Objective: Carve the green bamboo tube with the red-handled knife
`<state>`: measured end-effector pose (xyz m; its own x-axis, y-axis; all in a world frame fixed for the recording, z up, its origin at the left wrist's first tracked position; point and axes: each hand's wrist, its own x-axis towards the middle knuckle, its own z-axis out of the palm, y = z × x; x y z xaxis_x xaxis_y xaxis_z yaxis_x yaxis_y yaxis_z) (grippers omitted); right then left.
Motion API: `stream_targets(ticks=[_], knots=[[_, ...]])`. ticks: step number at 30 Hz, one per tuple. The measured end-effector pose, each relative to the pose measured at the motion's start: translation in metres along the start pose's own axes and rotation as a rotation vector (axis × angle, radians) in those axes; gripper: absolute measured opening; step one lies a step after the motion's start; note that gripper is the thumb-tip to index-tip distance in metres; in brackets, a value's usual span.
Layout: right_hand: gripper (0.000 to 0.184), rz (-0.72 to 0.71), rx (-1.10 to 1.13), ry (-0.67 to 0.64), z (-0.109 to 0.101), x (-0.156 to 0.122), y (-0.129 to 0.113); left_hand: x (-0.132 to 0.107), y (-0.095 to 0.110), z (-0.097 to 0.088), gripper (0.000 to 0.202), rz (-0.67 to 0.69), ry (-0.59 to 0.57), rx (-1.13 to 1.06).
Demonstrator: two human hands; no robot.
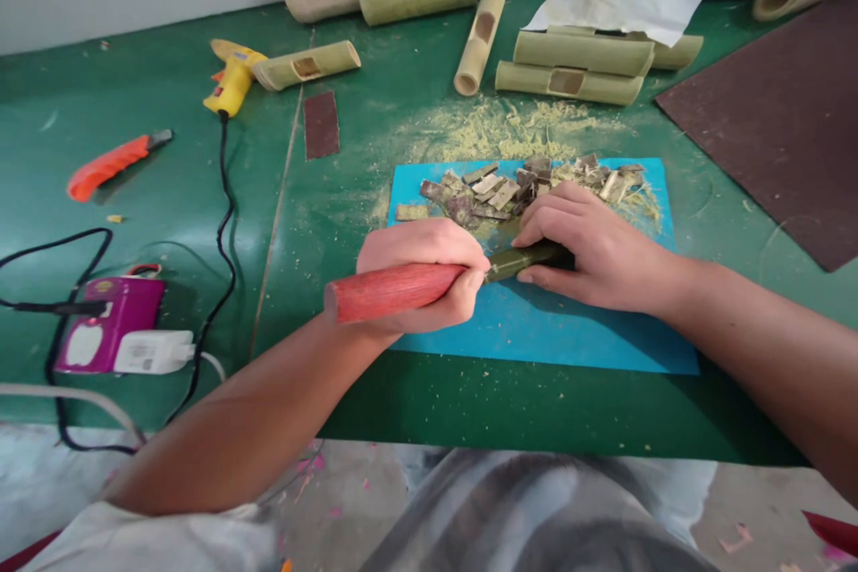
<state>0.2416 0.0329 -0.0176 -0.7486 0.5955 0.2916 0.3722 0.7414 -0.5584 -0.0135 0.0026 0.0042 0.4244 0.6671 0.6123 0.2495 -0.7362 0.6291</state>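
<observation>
My left hand [429,273] is closed around the red wooden handle [385,290] of a tool that points right. Its working end meets a short green bamboo piece [519,259] lying on a blue mat [536,331]. My right hand [590,246] lies over that bamboo piece and grips it, pressing it against the mat. Just behind both hands, a heap of small bamboo offcuts [516,188] sits on the far part of the mat.
Several cut bamboo tubes [569,67] lie at the back of the green table [167,197] with sawdust [509,130]. A yellow glue gun [231,80], an orange utility knife [111,165] and a purple device [111,322] with cables are at left. Brown sheet [784,116] at right.
</observation>
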Motion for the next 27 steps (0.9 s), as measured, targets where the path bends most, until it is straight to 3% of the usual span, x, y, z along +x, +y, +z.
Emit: stream_targets(ticks=[27], knots=[[0.016, 0.016, 0.015, -0.009, -0.0001, 0.0009, 0.0012, -0.0073, -0.007, -0.0009, 0.012, -0.07, 0.021, -0.084]])
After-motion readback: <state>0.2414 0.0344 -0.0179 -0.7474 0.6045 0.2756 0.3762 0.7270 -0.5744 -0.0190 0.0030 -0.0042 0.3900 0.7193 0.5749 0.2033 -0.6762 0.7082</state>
